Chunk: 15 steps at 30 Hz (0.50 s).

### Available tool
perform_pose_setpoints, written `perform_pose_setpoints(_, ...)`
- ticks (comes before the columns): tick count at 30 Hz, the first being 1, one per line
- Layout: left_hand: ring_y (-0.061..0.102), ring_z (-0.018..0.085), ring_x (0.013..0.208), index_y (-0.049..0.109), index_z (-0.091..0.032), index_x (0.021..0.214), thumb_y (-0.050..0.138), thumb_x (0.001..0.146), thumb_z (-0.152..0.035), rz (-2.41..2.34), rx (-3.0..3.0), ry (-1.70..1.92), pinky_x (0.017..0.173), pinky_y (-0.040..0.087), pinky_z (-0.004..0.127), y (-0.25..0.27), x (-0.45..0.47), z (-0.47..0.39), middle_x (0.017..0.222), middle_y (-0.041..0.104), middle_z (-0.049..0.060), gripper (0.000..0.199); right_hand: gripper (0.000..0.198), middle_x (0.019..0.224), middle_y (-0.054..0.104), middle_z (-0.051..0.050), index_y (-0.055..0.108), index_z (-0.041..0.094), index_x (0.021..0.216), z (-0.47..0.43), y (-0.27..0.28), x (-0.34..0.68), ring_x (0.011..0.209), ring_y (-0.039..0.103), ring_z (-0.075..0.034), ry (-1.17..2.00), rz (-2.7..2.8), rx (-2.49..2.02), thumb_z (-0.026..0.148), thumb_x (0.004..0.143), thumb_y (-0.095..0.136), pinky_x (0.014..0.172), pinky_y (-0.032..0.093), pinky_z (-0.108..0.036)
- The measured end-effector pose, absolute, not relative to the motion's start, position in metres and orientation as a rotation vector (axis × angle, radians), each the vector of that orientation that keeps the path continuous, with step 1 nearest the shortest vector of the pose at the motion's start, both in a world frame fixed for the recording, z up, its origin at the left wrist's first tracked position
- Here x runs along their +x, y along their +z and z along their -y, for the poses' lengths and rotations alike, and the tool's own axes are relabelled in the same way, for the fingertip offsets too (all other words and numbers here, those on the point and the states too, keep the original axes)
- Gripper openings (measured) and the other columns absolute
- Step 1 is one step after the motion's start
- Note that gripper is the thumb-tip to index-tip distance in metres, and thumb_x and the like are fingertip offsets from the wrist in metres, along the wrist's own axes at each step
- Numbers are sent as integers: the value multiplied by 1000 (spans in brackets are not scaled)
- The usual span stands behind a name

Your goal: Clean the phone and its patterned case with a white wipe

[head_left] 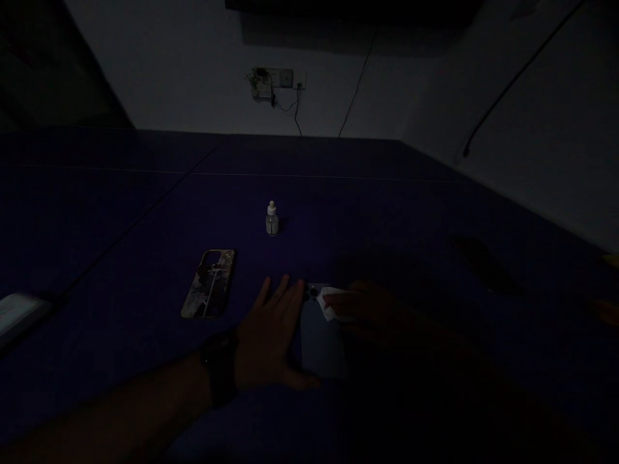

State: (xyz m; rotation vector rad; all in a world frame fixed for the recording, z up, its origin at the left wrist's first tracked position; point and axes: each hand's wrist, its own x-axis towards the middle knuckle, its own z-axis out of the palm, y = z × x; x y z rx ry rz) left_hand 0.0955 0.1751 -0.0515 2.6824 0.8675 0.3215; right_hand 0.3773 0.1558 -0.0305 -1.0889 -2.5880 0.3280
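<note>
My left hand (pixel 271 335) lies flat, open, bracing the phone (pixel 322 341); right hand (pixel 367 309) pinches a white wipe (pixel 331 303). So dark, pushing too hard could skid it off the tabletop (pixel 411 212).

The right hand (pixel 370 309) is nearly lost in darkness, so its grip on the white cloth (pixel 333 303) cannot be made out. The left hand (pixel 271 335) covers the phone's (pixel 322 341) left edge. At the table's (pixel 120 212) left edge, a pale object (pixel 17 312) is cut off.
</note>
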Motion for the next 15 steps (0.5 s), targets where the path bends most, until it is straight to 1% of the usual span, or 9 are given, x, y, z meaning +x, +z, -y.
perform_pose_setpoints(2, 16, 48, 151, -9, -10, 159, 63, 67, -85, -865, 2679, 313, 119, 6, 69, -52, 95, -175, 163, 21, 28, 138, 37, 142, 62, -4, 62, 29, 135, -153, -28, 381, 119, 61, -25, 384, 2563, -1126, 35, 100, 53, 96, 51, -43)
perform_pose_setpoints(4, 17, 48, 151, -10, -10, 158, 64, 67, -84, -859, 2682, 314, 119, 7, 69, -52, 95, -176, 163, 21, 28, 138, 37, 143, 61, -4, 62, 28, 135, -152, -28, 380, 119, 60, -25, 388, 2562, -1128, 35, 100, 54, 95, 51, -43)
perform_pose_setpoints(9, 19, 47, 151, -9, -9, 158, 62, 68, -85, -861, 2686, 321, 119, 10, 68, -54, 95, -176, 162, 20, 29, 137, 43, 145, 59, -9, 58, 24, 140, -153, -26, 362, 120, 61, -26, 325, 2640, -983, 36, 99, 55, 97, 49, -45)
perform_pose_setpoints(13, 21, 47, 150, -11, -9, 158, 61, 67, -87, -875, 2685, 344, 119, 10, 68, -54, 95, -176, 162, 21, 30, 139, 35, 138, 65, -6, 64, 26, 132, -151, -22, 363, 118, 62, -26, 280, 2649, -1016, 35, 100, 53, 97, 48, -45)
perform_pose_setpoints(15, 22, 47, 150, -12, -10, 158, 61, 67, -87, -872, 2687, 338, 119, 11, 69, -53, 96, -176, 162, 21, 30, 139, 35, 136, 66, -5, 65, 25, 131, -149, -20, 363, 116, 63, -26, 286, 2657, -1047, 35, 100, 53, 96, 49, -44)
